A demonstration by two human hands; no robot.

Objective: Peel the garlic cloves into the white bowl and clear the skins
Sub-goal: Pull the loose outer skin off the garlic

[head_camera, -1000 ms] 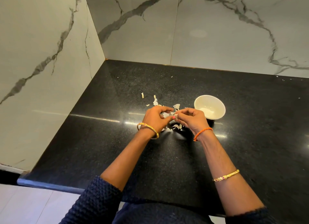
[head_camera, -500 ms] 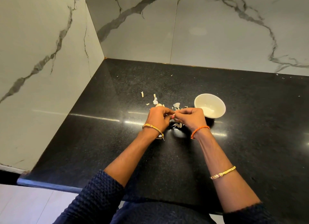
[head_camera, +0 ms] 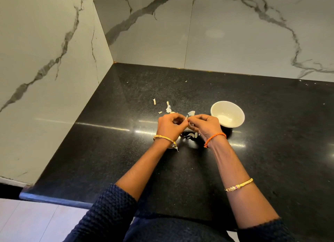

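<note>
Bench: black speckled stone, polished, glossy with sharp light streaks and reflections. Walls: pale marble-look slabs with grey veins, smooth, soft satin sheen, thin seams between panels. White bowl: smooth glazed ceramic by the look, glossy inside. Garlic skins: thin, papery, matt, off-white flakes on the bench. Sleeves: dark navy knit cloth, coarse bumpy texture. Left wrist bangle: shiny yellow metal. Right wrist band: orange braided thread, matt. Forearm bangle: polished yellow metal with small stones.
</note>
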